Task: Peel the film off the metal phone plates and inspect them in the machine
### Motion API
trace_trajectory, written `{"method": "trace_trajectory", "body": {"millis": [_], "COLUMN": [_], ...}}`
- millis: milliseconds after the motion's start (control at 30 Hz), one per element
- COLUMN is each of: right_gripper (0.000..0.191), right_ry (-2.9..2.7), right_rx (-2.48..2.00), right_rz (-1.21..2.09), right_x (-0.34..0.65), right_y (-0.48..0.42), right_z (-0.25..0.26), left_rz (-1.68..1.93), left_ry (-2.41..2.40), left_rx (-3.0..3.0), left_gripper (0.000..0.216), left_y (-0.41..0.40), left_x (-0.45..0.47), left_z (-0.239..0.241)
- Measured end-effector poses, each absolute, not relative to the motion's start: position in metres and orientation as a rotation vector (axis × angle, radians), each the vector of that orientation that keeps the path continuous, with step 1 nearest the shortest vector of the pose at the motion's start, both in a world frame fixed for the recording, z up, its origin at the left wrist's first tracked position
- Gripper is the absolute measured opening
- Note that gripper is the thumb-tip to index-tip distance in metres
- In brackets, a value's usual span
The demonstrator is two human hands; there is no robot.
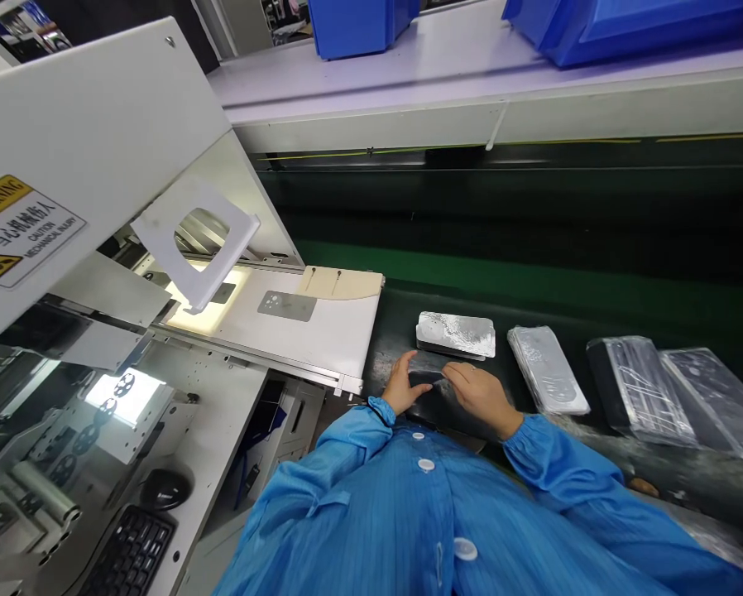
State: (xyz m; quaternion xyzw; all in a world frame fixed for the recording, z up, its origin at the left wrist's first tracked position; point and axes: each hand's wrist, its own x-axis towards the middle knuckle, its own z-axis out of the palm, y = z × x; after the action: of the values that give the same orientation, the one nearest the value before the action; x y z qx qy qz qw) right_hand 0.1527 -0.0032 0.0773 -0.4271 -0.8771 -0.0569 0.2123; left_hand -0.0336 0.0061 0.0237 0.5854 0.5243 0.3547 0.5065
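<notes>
My left hand (401,382) and my right hand (480,394) meet over a dark flat part (427,378) lying on the black belt (595,314); both sets of fingers pinch its edges. Just beyond my fingers lies a silvery wrapped flat piece (456,334). A grey flat plate (287,305) rests on the white machine table (334,339) to my left. Blue sleeves cover both forearms.
To the right on the belt lie a clear-wrapped pale part (548,368) and two dark wrapped packs (638,389) (712,401). A white machine housing with a warning label (21,228) stands at left; a keyboard (129,555) and mouse (164,488) sit below. Blue bins (359,25) stand on the far bench.
</notes>
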Motion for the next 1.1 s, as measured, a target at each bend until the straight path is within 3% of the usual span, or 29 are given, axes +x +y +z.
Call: {"method": "trace_trajectory", "body": {"millis": [600, 700, 867, 1000, 1100], "right_gripper": [0.027, 0.026, 0.027, 0.058, 0.038], "right_ry": [-2.290, -2.166, -1.784, -1.692, -1.628], "right_rx": [-1.140, -1.282, -1.430, -1.328, -1.468], "right_rz": [-0.122, 0.092, 0.715, 0.970, 0.961], "right_x": [0.149, 0.149, 0.155, 0.158, 0.156], "right_y": [0.000, 0.004, 0.009, 0.014, 0.019], "right_z": [0.110, 0.111, 0.106, 0.096, 0.088], "left_rz": [0.875, 0.849, 0.784, 0.763, 0.755], "left_ry": [1.200, 1.194, 1.202, 1.202, 1.193], "left_rx": [1.403, 1.390, 1.363, 1.347, 1.339], "left_gripper": [0.074, 0.061, 0.018, 0.015, 0.016], "left_y": [0.008, 0.012, 0.023, 0.028, 0.030], "left_x": [-0.029, -0.025, -0.017, -0.014, -0.012], "left_z": [0.016, 0.016, 0.012, 0.009, 0.006]}}
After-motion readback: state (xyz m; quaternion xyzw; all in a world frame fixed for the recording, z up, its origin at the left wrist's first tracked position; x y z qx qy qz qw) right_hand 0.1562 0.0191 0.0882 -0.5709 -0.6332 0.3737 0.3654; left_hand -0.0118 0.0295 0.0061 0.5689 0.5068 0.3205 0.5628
